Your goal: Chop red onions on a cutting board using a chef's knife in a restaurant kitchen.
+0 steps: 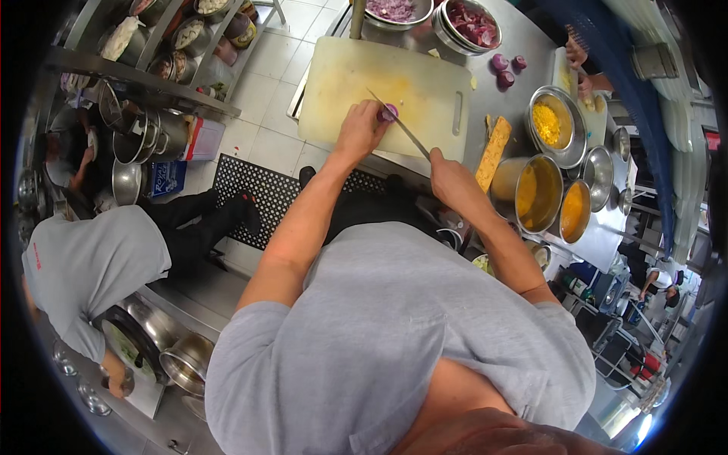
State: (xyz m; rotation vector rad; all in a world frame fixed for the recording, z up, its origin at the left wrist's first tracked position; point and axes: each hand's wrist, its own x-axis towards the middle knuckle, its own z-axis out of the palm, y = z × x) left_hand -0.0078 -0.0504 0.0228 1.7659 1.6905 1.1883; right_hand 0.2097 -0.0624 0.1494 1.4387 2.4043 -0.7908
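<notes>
On a worn white cutting board with yellow stains, my left hand grips a small piece of red onion near the board's middle. My right hand is closed around the handle of a kitchen knife. Its blade slants up and left across the board, right beside the onion, and I cannot tell whether it touches. Several peeled red onions lie on the steel table right of the board. Beyond the board stand a bowl of chopped red onion and stacked bowls with onion peels or pieces.
On the right stand a bowl of yellow chopped food, a pot of orange-yellow liquid and a smaller orange-filled container. A stained yellow strip lies nearer. Another person's hands work at the far right; a co-worker bends at left.
</notes>
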